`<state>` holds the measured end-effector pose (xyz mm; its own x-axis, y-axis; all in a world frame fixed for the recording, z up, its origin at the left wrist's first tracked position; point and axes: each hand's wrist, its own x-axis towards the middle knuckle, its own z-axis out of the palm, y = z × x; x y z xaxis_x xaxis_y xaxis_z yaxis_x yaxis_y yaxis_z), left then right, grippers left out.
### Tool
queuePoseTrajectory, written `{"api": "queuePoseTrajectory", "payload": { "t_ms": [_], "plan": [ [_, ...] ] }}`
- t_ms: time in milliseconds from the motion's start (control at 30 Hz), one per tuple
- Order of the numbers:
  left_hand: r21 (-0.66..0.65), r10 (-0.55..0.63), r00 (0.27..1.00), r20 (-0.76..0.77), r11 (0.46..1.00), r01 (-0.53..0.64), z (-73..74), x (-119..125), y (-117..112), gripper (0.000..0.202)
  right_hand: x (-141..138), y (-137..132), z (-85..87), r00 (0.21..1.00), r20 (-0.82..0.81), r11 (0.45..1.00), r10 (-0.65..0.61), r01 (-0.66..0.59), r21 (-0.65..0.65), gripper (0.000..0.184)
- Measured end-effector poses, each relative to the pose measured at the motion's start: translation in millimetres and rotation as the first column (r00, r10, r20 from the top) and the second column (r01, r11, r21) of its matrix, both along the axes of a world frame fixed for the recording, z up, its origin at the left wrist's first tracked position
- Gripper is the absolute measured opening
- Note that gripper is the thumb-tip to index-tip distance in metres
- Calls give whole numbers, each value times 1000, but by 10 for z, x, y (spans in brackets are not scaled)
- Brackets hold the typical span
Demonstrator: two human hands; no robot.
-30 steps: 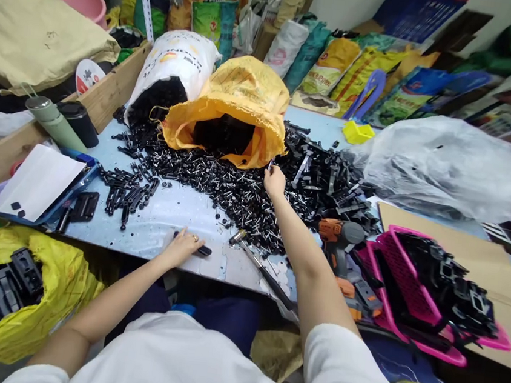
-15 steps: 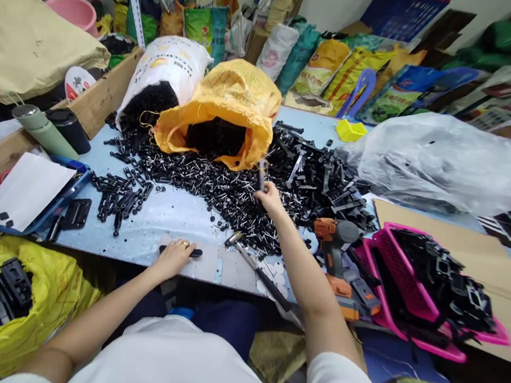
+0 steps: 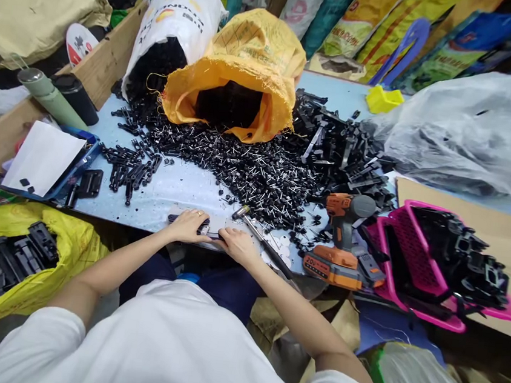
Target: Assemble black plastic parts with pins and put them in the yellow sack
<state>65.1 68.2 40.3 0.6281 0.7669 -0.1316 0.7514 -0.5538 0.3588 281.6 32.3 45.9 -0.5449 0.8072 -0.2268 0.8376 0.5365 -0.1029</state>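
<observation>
The fingers (image 3: pixel 199 220) of the left hand (image 3: pixel 187 226) lie curled over a slim black plastic strip (image 3: pixel 207 231), pinning it crosswise at the near edge of the pale blue worktop (image 3: pixel 178 188), while the right hand (image 3: pixel 237 245) touches its right end, fingers (image 3: pixel 223 237) bunched, their grip hidden.

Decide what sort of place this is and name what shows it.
Probably a small assembly workshop: a heap of black parts spills from a yellow sack across the worktable, and a cordless drill lies nearby.

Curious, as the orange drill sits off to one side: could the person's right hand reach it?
Probably yes: the orange drill sits just right of the right hand, with only a hammer and loose black pieces lying between.
</observation>
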Motion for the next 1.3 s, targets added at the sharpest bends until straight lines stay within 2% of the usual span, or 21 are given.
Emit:
{"api": "queuePoseTrajectory", "payload": {
  "t_ms": [100, 300, 400, 467, 567, 667, 767, 833, 900, 967, 1000, 1067, 1100, 1133, 1200, 1300],
  "plan": [
    [36, 13, 998, 55, 999, -15, -35, -33, -43, 67, -32, -32, 89, 1000, -6, 999, -8, 8, 48, 35],
    [52, 21, 992, 128, 998, -28, -108, -100, -86, 45, -100, 12, 292, 1000, -11, 995, 27, -26, 93, 32],
    [49, 36, 991, 128, 998, -43, -114, -92, -87, 46, -73, 69, 249, 1000, -17, 997, 4, -2, 77, 31],
    [16, 4, 995, 104, 1000, -6, -107, -43, -32, 50, -33, 131, 168, 999, -19, 998, -43, 44, 47, 32],
    [-11, 23, 993, 112, 1000, -22, -87, 139, 220, 49, 1, 323, 53, 993, -80, 996, -86, 88, 23, 33],
    [-11, 184, 971, 155, 983, -185, -55, 434, 642, 39, -64, 622, 9, 976, -111, 974, -189, 201, 107, 30],
    [-105, 300, 933, 198, 953, -285, -11, 662, 992, 27, -170, 866, 11, 957, -79, 947, -279, 288, 145, 26],
    [-130, 356, 905, 231, 934, -334, 17, 653, 1066, 19, -188, 915, 13, 958, -78, 950, -276, 284, 132, 25],
    [-133, 409, 875, 259, 913, -387, 27, 474, 988, 16, -142, 867, 11, 943, -175, 950, -283, 300, 81, 24],
    [-250, 532, 770, 352, 846, -470, 17, 165, 787, 20, -68, 759, 10, 890, -349, 954, -292, 296, -43, 23],
    [-379, 629, 654, 419, 776, -504, 7, -11, 659, 23, -38, 698, 15, 852, -434, 956, -292, 267, -118, 22],
    [-642, 799, 349, 490, 602, -475, -13, -339, 392, 31, -18, 594, 46, 808, -521, 957, -274, 176, -230, 18],
    [-736, 850, 219, 478, 524, -428, -23, -470, 269, 35, -32, 556, 73, 813, -522, 957, -257, 137, -257, 17],
    [-792, 880, 132, 457, 470, -389, -31, -571, 161, 38, -60, 530, 107, 833, -498, 956, -240, 113, -271, 17],
    [-844, 908, 50, 415, 405, -350, -46, -681, 1, 41, -152, 506, 188, 897, -398, 962, -191, 90, -260, 15],
    [-840, 913, 31, 408, 388, -379, -61, -699, -97, 38, -322, 504, 307, 980, -185, 981, -77, 41, -190, 18]
  ]
}}
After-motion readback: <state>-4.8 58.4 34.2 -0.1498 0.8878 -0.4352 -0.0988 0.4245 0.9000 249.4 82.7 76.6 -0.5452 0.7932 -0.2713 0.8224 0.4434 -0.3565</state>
